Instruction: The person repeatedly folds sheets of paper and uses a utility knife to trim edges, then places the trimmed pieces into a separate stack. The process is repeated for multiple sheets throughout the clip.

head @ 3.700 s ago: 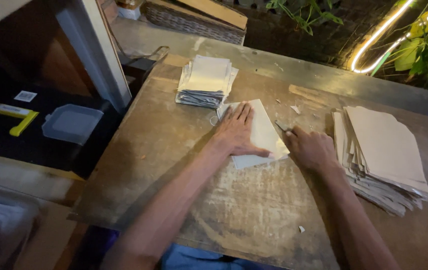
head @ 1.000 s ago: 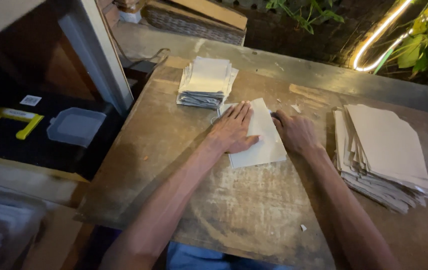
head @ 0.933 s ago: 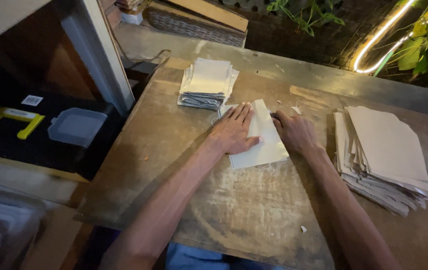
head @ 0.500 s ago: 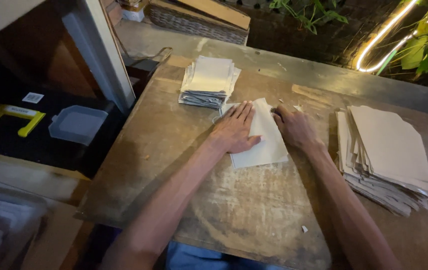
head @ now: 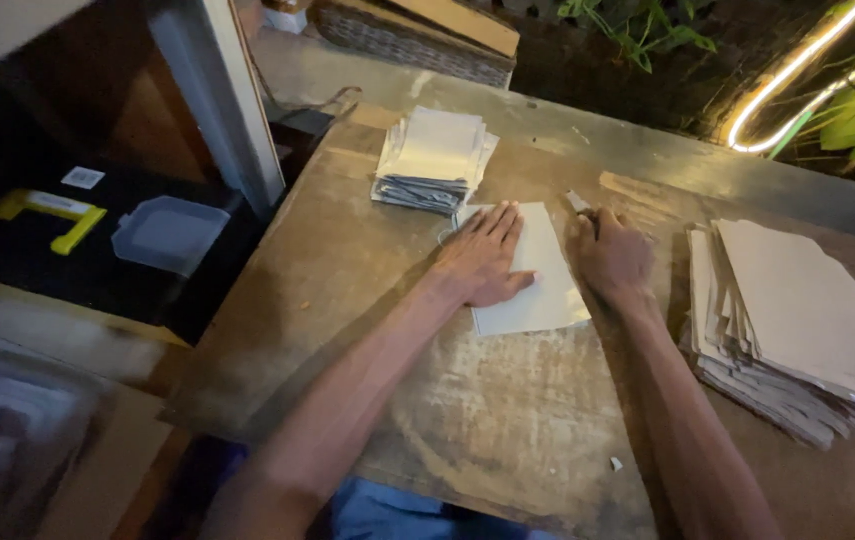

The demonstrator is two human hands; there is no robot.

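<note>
The counter (head: 508,440) is a worn wooden top carrying three lots of paper. At its right side lies a large loose pile of flat sheets (head: 798,320); at the far centre sits a smaller, tidier stack of folded pieces (head: 435,158). Between them, in front of the person, lies a single pale sheet (head: 543,290), flat on the wood. Compared with a few seconds earlier, the right hand (head: 610,255) has moved from the sheet's lower right edge up to its far right corner, and the sheet has shifted a little toward the folded stack; this suggests a crease is being run along that edge. The left hand (head: 483,258) lies palm down on the left half of the sheet, its fingers (head: 500,220) extended and close together, pressing the paper flat. The right hand rests just beside the sheet's right edge, curled loosely; whether it pinches the small object at its tip cannot be told.
</note>
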